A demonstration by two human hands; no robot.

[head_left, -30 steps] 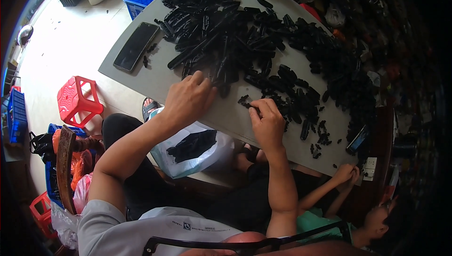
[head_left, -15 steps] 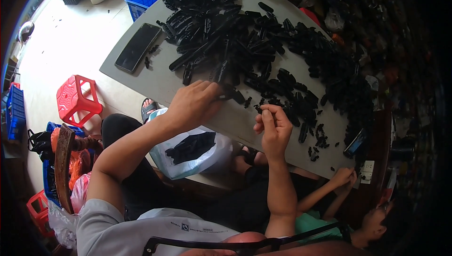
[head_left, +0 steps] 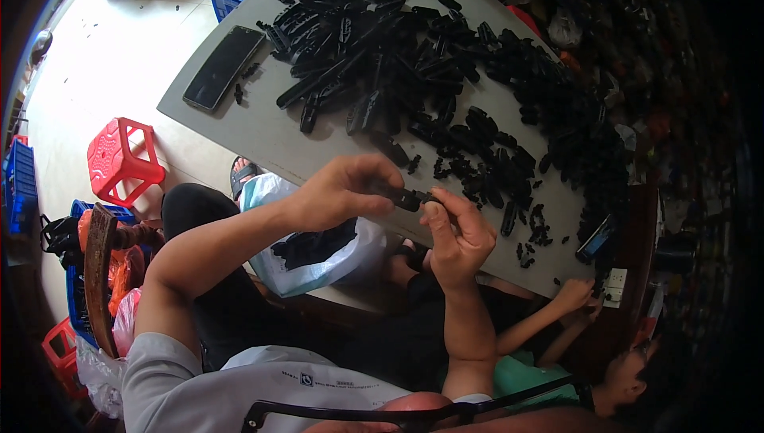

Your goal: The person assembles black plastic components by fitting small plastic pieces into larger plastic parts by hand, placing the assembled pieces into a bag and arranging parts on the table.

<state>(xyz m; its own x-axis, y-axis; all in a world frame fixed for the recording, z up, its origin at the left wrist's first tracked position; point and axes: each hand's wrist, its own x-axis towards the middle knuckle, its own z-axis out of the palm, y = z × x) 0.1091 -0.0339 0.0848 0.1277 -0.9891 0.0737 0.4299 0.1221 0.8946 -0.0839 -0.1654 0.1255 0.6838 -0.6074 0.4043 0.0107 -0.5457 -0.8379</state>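
Note:
My left hand [head_left: 350,190] is closed round a long black plastic piece [head_left: 403,197], held over the table's near edge. At that piece's right end, my right hand [head_left: 459,234] pinches a small black part between thumb and forefinger; the fingertips mostly cover it. The two pieces meet or nearly meet. Beyond my hands, a large heap of long black plastic pieces [head_left: 342,59] covers much of the table [head_left: 263,122]. Several small black parts [head_left: 454,164] lie loose just past my right hand.
A smartphone [head_left: 224,68] lies at the table's left corner, another phone [head_left: 595,239] at the right. Below the near edge, a white bag [head_left: 274,270] holds black pieces. A red stool [head_left: 126,161] stands left. At the right, another person's hands [head_left: 579,296] work at the table edge.
My left hand has come nearer from the heap, bringing the long black piece. My right hand has moved slightly nearer, and both hands now meet at that piece.

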